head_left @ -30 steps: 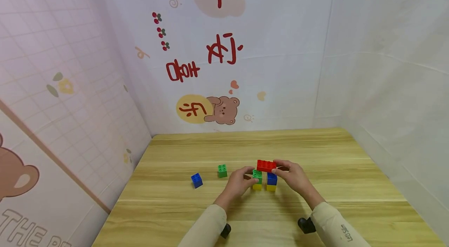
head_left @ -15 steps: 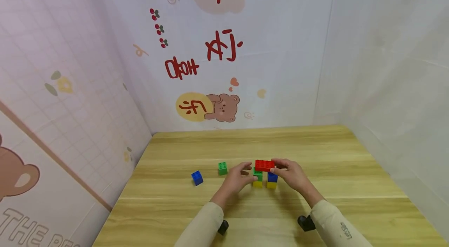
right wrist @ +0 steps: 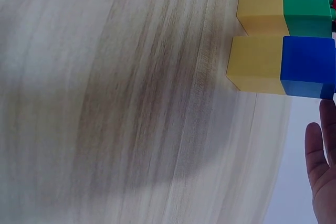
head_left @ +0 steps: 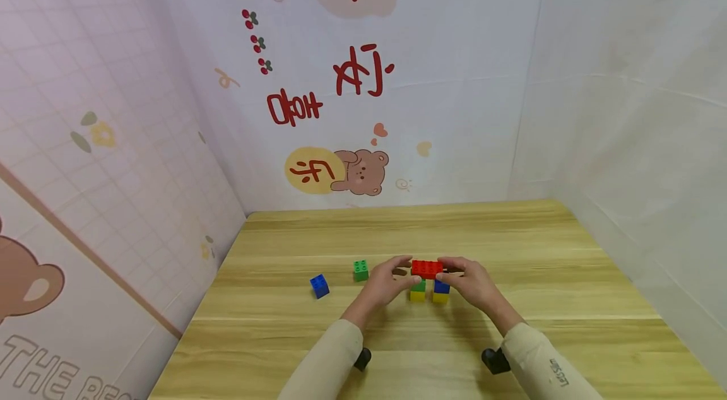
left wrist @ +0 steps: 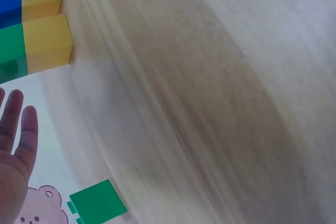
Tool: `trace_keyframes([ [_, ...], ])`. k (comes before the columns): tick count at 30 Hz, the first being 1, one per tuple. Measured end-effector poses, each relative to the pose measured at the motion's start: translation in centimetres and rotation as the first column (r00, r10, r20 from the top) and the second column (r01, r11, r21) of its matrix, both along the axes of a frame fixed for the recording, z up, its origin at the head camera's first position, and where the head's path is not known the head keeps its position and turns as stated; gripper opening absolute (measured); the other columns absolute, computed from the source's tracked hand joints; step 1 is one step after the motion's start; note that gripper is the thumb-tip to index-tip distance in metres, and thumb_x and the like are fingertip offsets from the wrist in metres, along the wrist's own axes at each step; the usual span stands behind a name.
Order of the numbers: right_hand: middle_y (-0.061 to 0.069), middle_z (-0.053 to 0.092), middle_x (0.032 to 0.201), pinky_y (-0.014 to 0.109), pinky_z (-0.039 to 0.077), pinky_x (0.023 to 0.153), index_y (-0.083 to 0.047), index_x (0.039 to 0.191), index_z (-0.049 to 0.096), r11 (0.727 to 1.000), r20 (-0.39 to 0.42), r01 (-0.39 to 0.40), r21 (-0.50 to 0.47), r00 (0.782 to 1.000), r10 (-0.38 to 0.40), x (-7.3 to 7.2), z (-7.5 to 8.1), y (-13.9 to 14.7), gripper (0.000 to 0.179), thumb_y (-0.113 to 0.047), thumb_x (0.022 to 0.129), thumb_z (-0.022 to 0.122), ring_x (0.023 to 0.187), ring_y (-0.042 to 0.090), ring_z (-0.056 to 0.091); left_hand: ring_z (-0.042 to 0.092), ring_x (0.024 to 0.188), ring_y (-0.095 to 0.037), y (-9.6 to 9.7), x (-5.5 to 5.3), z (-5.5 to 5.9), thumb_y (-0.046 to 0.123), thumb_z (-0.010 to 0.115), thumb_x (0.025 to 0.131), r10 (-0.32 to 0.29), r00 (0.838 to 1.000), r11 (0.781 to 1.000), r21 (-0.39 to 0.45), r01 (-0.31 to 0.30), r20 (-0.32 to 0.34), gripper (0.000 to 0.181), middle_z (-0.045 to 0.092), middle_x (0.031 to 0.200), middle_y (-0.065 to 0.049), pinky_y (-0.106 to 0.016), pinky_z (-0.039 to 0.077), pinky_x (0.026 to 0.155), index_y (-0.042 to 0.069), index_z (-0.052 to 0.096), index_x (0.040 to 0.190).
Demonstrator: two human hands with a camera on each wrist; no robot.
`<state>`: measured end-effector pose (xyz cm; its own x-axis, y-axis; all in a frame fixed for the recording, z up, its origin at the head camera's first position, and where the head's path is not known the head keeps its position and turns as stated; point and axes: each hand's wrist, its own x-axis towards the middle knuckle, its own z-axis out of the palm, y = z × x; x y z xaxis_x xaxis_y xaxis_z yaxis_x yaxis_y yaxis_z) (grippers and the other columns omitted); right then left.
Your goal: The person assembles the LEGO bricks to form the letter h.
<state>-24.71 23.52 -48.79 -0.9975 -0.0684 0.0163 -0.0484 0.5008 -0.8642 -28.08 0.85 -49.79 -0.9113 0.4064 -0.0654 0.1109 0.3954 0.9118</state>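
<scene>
A long red toy building brick lies across the tops of two short stacks, or just over them; whether it touches them I cannot tell. My right hand pinches its right end. At the left end, the thumb and fingers of my left hand hold it too. The left stack is a green brick on a yellow brick; green studs show near the red one. Beside it, with a narrow gap, a blue brick sits on another yellow brick. Lower fingers of both hands extend past the stacks in the wrist views.
A loose green brick and a loose blue brick lie on the wooden table left of my left hand. Printed cloth stands behind the table and along its sides.
The red brick has shifted slightly left and levelled over both stacks. My left hand has risen from beside the stacked green brick to the red brick's left end. The right hand keeps its pinch.
</scene>
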Motion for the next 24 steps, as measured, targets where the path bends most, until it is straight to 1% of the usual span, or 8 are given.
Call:
trace_keyframes([
  [2,0.015,0.064,0.125,0.047,0.053,0.089,0.0,0.131,0.062,1.0,0.001,0.001,-0.006,1.0,-0.001,-0.01,-0.05,-0.02,0.043,-0.021,0.094,0.07,0.108,0.03,0.061,0.056,0.12,-0.022,0.12,-0.06,0.01,0.044,0.067,0.094,-0.007,1.0,1.0,0.012,0.007,-0.007,0.057,0.06,0.132,0.006,-0.045,0.051,0.093,0.021,0.053,0.145],
  [5,0.015,0.064,0.124,0.046,0.053,0.088,-0.001,0.13,0.063,1.0,0.004,0.0,-0.01,1.0,0.0,0.01,-0.1,-0.06,0.042,-0.021,0.094,0.07,0.107,0.03,0.061,0.057,0.117,-0.021,0.2,-0.1,-0.02,0.043,0.062,0.097,-0.017,0.999,1.0,0.018,0.018,-0.037,0.053,0.061,0.13,0.005,-0.042,0.052,0.091,0.019,0.055,0.143],
  [8,0.015,0.064,0.124,0.045,0.054,0.088,-0.001,0.13,0.064,1.0,0.004,-0.004,-0.009,1.0,0.004,0.0,-0.09,-0.08,0.042,-0.022,0.094,0.07,0.108,0.03,0.061,0.058,0.114,-0.02,0.18,-0.13,-0.09,0.041,0.061,0.098,-0.015,0.998,1.0,0.016,0.016,-0.062,0.048,0.063,0.127,0.003,-0.041,0.052,0.09,0.018,0.058,0.14],
  [12,0.016,0.064,0.125,0.046,0.053,0.088,0.0,0.13,0.063,1.0,-0.001,-0.013,-0.006,1.0,0.013,0.05,-0.07,-0.12,0.043,-0.023,0.094,0.07,0.109,0.031,0.061,0.059,0.113,-0.02,0.06,-0.22,-0.21,0.04,0.061,0.098,-0.009,0.997,1.0,0.021,0.011,-0.072,0.044,0.065,0.125,0.003,-0.04,0.052,0.091,0.02,0.062,0.137],
  [17,0.015,0.064,0.125,0.046,0.053,0.088,-0.001,0.13,0.064,1.0,0.005,-0.015,-0.011,1.0,0.015,0.15,-0.12,-0.09,0.043,-0.024,0.094,0.07,0.109,0.031,0.061,0.059,0.114,-0.021,-0.02,-0.32,-0.18,0.039,0.062,0.098,-0.025,0.997,0.999,0.028,0.028,-0.076,0.044,0.066,0.124,0.004,-0.041,0.052,0.092,0.017,0.062,0.136],
  [19,0.014,0.064,0.125,0.045,0.054,0.087,-0.002,0.129,0.064,1.0,0.006,-0.016,-0.012,1.0,0.016,0.17,-0.19,-0.07,0.043,-0.025,0.094,0.07,0.108,0.03,0.061,0.06,0.113,-0.021,-0.06,-0.33,-0.16,0.038,0.062,0.098,-0.033,0.996,0.999,0.016,0.034,-0.082,0.043,0.066,0.123,0.004,-0.041,0.052,0.092,0.016,0.063,0.135],
  [24,0.013,0.063,0.126,0.041,0.055,0.083,-0.003,0.13,0.064,1.0,0.012,-0.017,-0.003,1.0,0.017,0.36,-0.51,-0.02,0.044,-0.026,0.093,0.071,0.107,0.03,0.061,0.061,0.111,-0.02,-0.11,-0.4,-0.22,0.037,0.063,0.097,-0.05,0.994,0.999,-0.02,0.049,-0.093,0.04,0.067,0.12,0.005,-0.04,0.052,0.091,0.018,0.065,0.132],
])
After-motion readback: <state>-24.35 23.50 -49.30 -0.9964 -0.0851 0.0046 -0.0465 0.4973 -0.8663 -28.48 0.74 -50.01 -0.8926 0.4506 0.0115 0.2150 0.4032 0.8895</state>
